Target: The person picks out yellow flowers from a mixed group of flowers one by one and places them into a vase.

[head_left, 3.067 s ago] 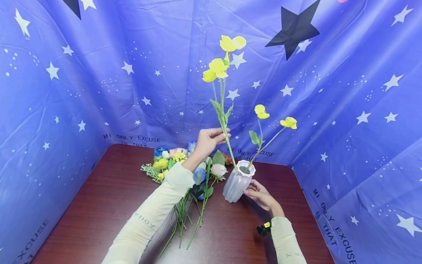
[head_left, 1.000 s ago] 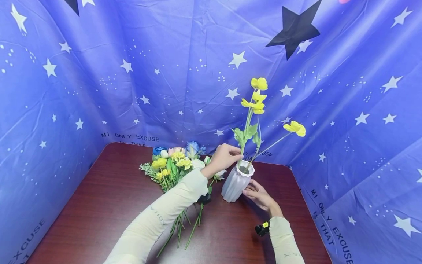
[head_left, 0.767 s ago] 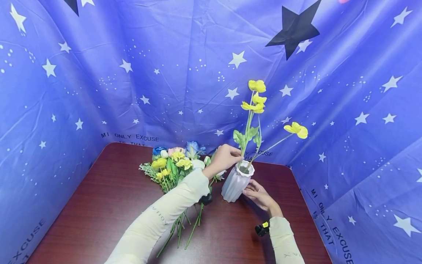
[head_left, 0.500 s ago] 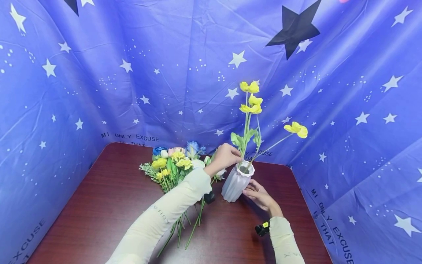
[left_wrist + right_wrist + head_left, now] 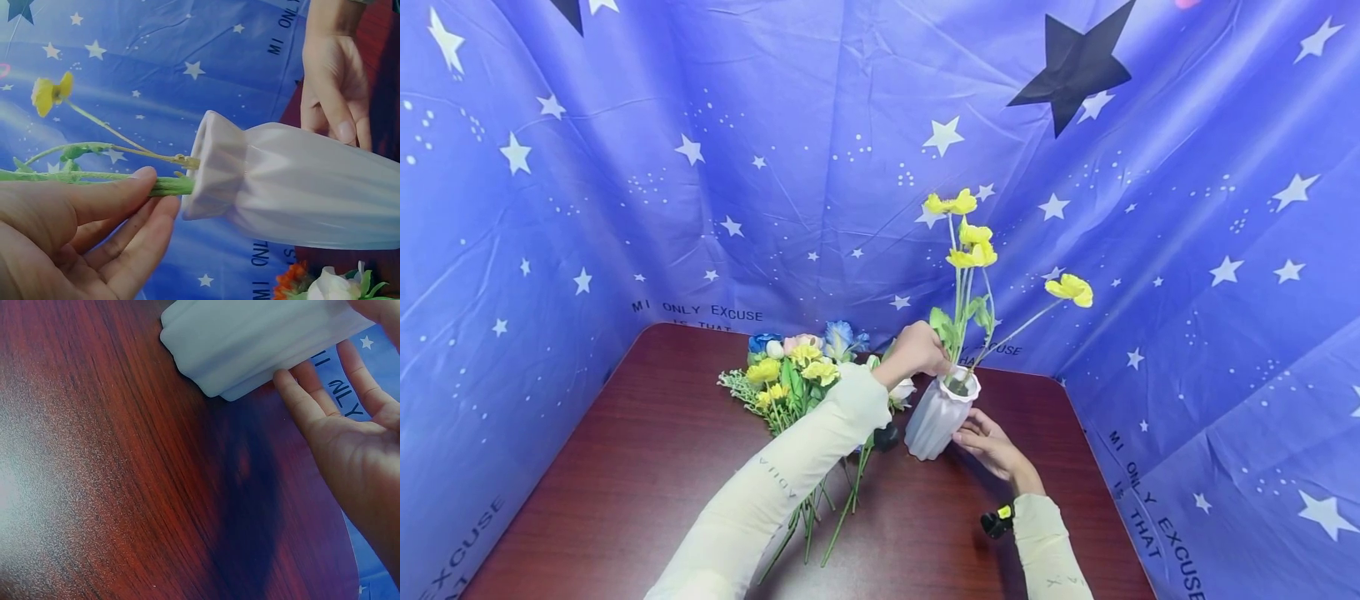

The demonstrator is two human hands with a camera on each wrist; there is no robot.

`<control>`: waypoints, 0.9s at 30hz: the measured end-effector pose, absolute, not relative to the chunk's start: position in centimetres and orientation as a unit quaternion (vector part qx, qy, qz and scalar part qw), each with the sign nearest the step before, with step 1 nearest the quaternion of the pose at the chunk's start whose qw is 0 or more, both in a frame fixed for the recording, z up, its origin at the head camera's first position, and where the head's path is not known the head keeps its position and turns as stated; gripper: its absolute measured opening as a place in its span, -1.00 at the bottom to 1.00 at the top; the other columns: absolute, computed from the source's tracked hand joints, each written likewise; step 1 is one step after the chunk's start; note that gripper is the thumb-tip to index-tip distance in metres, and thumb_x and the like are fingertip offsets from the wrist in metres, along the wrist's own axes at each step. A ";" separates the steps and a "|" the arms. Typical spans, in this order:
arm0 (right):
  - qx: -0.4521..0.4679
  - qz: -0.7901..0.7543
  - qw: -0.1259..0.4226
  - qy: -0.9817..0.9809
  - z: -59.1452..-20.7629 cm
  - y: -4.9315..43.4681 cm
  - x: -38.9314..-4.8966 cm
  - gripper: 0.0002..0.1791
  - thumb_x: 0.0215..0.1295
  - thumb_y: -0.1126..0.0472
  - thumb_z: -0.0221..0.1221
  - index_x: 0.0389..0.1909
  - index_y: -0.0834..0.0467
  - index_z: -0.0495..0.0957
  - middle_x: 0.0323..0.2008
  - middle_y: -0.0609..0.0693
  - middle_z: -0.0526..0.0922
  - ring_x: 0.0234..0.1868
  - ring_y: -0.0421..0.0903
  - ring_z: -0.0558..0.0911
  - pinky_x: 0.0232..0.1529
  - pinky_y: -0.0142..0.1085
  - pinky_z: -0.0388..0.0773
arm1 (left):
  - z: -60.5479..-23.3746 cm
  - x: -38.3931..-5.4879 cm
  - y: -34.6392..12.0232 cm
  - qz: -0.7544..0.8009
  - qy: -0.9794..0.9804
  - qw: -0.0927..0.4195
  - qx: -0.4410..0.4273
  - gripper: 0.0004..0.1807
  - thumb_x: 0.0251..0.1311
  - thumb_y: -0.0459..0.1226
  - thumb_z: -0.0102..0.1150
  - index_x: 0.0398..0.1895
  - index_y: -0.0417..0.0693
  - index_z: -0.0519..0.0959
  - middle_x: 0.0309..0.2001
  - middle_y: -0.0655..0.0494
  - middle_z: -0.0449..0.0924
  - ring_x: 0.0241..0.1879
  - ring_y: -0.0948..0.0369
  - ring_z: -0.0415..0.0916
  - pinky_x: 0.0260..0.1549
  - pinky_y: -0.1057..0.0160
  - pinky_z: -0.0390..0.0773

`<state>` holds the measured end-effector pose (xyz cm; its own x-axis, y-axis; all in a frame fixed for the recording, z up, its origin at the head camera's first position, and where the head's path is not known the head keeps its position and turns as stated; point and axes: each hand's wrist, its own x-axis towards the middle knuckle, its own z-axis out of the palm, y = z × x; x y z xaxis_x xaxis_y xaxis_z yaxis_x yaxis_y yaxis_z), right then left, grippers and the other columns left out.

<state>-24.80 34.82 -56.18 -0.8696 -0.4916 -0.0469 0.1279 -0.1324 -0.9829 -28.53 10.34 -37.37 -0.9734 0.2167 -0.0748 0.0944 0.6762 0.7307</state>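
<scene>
My left hand (image 5: 917, 350) pinches a green stem (image 5: 172, 186) between thumb and fingers, right at the mouth of the white fluted vase (image 5: 938, 421). The stem's lower end is hidden inside the vase. Above the hand, this stem bears leaves and yellow flowers (image 5: 973, 242). Another thinner stem with a yellow flower (image 5: 1070, 290) leans out of the vase to the right. The fingertips of my right hand (image 5: 996, 447) rest against the vase's lower right side, with relaxed, spread fingers. In the right wrist view, the vase base (image 5: 206, 356) stands on the table.
A pile of artificial flowers (image 5: 805, 354), blue, yellow, pink and white, lies left of the vase, partly behind my left sleeve. Its green stems (image 5: 850, 500) point toward me. The brown table (image 5: 647, 442) ends at a blue star-patterned curtain (image 5: 820, 167).
My left hand has brought the yellow flowers down and right into the vase mouth. Lately the flower heads have tilted left and sunk slightly. My right hand has stayed at the vase.
</scene>
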 end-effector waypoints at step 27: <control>-0.147 -0.737 0.203 0.628 -56.4 34.8 -24.8 -0.47 0.38 0.63 -0.03 0.10 -0.06 0.43 0.02 -0.12 0.62 0.04 -0.24 0.65 0.19 -0.35 0.62 | -36.7 -28.2 11.7 0.324 0.940 0.099 0.050 -0.62 -0.18 -0.09 0.70 -0.68 0.03 0.59 -0.65 0.22 0.60 -0.53 0.26 0.51 -0.52 0.39 0.51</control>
<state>-24.82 34.83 -56.39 -0.8743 -0.4840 -0.0381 0.1149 -0.1300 -0.9848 -28.17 11.68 -36.69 -0.9754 0.1582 -0.1534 0.0301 0.7852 0.6185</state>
